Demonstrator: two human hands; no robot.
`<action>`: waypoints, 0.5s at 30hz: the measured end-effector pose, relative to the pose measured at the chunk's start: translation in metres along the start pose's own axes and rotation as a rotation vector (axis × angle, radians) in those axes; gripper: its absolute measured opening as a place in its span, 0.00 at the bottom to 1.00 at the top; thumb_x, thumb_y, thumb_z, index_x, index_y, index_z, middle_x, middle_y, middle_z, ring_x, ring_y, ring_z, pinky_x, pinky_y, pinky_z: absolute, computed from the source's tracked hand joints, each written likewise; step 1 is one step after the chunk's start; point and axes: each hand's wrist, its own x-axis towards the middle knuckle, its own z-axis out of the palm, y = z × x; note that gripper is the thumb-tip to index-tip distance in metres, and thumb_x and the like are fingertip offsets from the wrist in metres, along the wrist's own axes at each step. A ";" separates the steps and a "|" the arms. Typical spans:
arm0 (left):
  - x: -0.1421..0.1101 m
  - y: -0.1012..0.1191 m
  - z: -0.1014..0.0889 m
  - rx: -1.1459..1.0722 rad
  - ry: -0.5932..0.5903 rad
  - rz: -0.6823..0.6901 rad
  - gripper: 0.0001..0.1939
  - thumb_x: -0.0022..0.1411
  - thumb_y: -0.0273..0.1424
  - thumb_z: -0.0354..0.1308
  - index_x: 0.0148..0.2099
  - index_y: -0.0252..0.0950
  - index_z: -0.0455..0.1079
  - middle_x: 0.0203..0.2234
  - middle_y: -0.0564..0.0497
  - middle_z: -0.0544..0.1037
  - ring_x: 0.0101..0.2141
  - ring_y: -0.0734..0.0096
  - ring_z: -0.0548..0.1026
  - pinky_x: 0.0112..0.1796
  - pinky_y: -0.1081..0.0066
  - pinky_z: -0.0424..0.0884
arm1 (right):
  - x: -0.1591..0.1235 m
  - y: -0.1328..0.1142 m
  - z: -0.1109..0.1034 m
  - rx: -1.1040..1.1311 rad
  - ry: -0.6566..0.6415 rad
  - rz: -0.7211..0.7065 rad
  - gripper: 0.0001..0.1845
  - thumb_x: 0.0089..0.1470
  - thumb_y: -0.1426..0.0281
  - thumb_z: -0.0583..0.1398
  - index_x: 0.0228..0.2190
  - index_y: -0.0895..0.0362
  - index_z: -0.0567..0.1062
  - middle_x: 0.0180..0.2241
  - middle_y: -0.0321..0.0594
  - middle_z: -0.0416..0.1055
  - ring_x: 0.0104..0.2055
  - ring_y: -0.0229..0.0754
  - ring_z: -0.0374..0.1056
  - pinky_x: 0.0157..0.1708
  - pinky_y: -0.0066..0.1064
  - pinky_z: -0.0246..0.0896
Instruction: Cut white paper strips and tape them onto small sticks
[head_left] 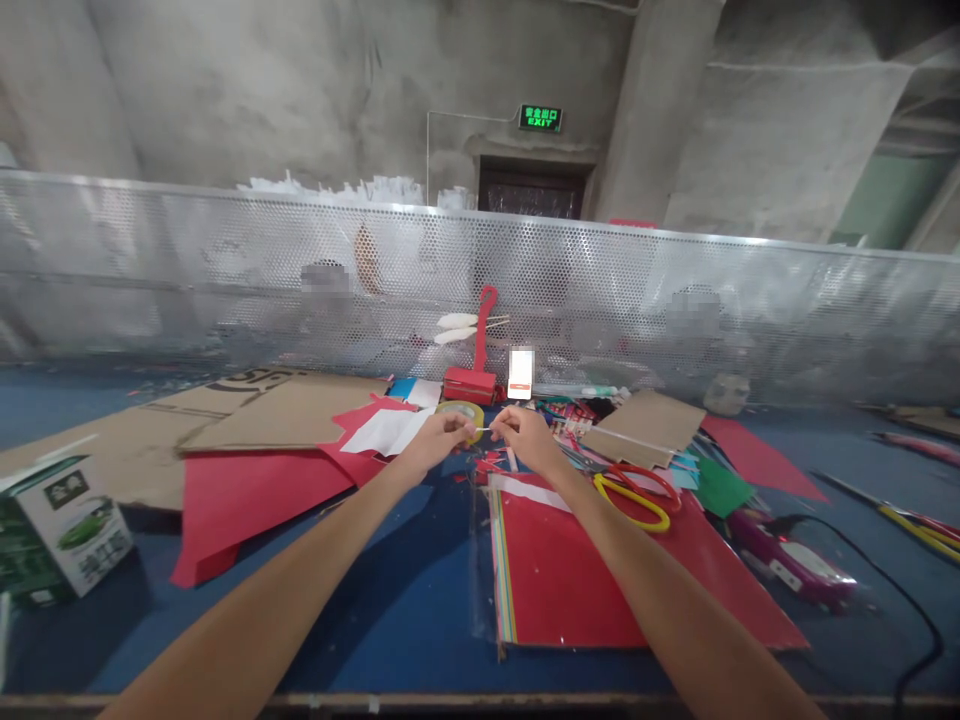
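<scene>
Over the middle of the blue table, my left hand (pixel 445 438) and my right hand (pixel 520 436) face each other, both closed in a pinch. Between their fingertips runs a thin pale strip (pixel 482 429), too small to tell of what material. Just behind my left hand lies a roll of yellowish tape (pixel 461 408), partly hidden by the fingers. White paper (pixel 382 430) lies beside my left hand. Small red paper scraps (pixel 491 462) are on the table below the hands. Under my right forearm is a stack of coloured paper with a red sheet (pixel 570 570) on top.
Scissors with red and yellow handles (pixel 637 495) rest on the stack. Cardboard (pixel 277 410), red paper (pixel 255 500) and a green-white carton (pixel 71 530) are at left. A lit phone (pixel 520 375) stands behind my hands. A purple device (pixel 795 565) with a black cord lies right.
</scene>
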 end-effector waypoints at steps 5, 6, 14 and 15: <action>-0.001 0.002 0.005 -0.003 -0.056 0.064 0.14 0.52 0.40 0.63 0.32 0.33 0.70 0.22 0.53 0.73 0.24 0.75 0.70 0.27 0.74 0.64 | 0.001 0.003 -0.001 -0.326 0.043 0.010 0.21 0.63 0.60 0.51 0.23 0.56 0.72 0.19 0.36 0.72 0.25 0.38 0.67 0.29 0.27 0.51; -0.001 0.003 0.006 -0.006 -0.067 0.079 0.14 0.53 0.40 0.63 0.33 0.33 0.70 0.23 0.53 0.73 0.24 0.75 0.70 0.27 0.74 0.64 | 0.001 0.002 -0.001 -0.375 0.052 0.019 0.23 0.63 0.59 0.51 0.21 0.56 0.71 0.19 0.37 0.71 0.25 0.38 0.67 0.29 0.27 0.51; -0.002 0.002 0.003 0.033 -0.064 0.075 0.15 0.53 0.42 0.62 0.33 0.33 0.70 0.22 0.53 0.72 0.24 0.75 0.69 0.27 0.74 0.65 | -0.004 -0.007 -0.003 -0.115 -0.070 -0.096 0.13 0.59 0.62 0.56 0.32 0.57 0.75 0.28 0.37 0.76 0.30 0.37 0.70 0.32 0.26 0.57; -0.002 0.002 0.003 0.033 -0.067 0.075 0.16 0.53 0.42 0.62 0.33 0.33 0.70 0.23 0.53 0.72 0.24 0.74 0.69 0.27 0.74 0.65 | -0.004 -0.008 -0.002 -0.090 -0.077 -0.119 0.10 0.58 0.64 0.58 0.34 0.57 0.75 0.30 0.38 0.76 0.32 0.38 0.70 0.33 0.25 0.58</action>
